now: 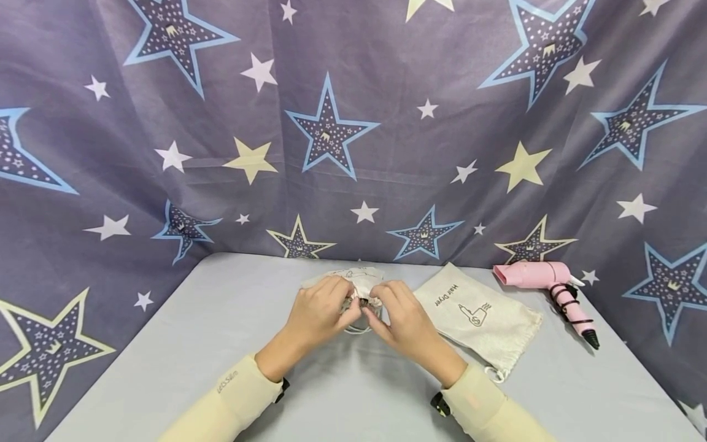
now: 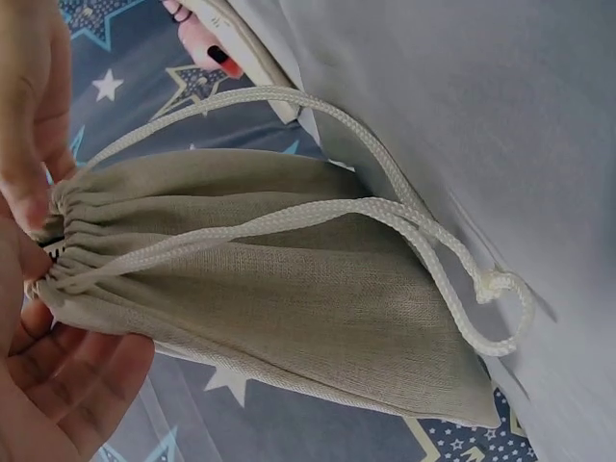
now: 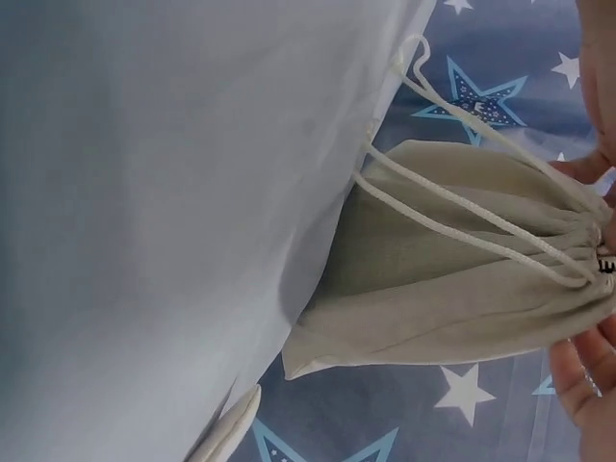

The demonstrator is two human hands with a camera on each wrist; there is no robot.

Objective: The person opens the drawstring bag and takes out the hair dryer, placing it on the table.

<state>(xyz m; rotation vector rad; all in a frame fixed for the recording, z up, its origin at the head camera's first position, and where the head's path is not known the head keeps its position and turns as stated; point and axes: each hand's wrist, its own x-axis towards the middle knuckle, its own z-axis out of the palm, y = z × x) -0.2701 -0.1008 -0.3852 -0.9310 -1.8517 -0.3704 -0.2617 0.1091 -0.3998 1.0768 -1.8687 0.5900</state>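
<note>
A beige cloth drawstring bag (image 1: 353, 274) is between both hands at the middle of the table, its mouth gathered into pleats. My left hand (image 1: 319, 309) pinches one side of the gathered mouth, and my right hand (image 1: 407, 318) pinches the opposite side. Seen in the left wrist view, the bag (image 2: 289, 279) has its mouth at the fingers, and a white cord (image 2: 241, 231) trails along it to a knotted end. The right wrist view shows the same bag (image 3: 443, 289) with white cord loops (image 3: 481, 204). Whatever the bag contains is hidden.
To the right lies a flat cloth pouch (image 1: 502, 328) printed "Hair Dryer". Beyond it rests a pink hair dryer (image 1: 533, 274), its black cable wound round the handle. A star-patterned curtain (image 1: 386, 184) hangs behind the pale table (image 1: 221, 307).
</note>
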